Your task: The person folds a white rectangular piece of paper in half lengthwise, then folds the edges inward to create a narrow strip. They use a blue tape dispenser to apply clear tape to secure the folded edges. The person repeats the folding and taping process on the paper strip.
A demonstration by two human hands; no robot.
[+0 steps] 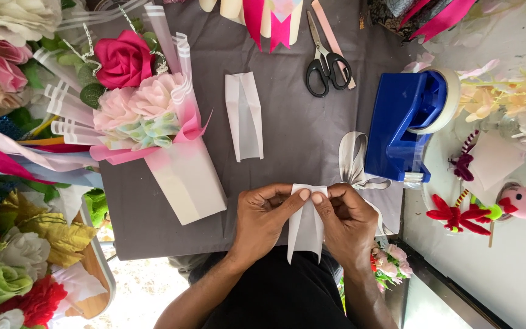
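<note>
My left hand (263,216) and my right hand (347,219) pinch the top edge of a small folded piece of white translucent paper (306,228) between thumbs and forefingers, near the front edge of the grey table cover (287,91). The paper hangs down over my dark lap. A second folded white paper piece (244,116) lies flat on the cover farther back. A wrapped bouquet (147,116) of pink and red artificial roses in white and pink wrap lies to the left of my hands.
A blue tape dispenser (406,122) stands right of my hands, with a grey ribbon bow (355,159) beside it. Black scissors (326,64) lie at the back. Artificial flowers (13,256) crowd the left side; toy figures on sticks (488,210) lie on the right.
</note>
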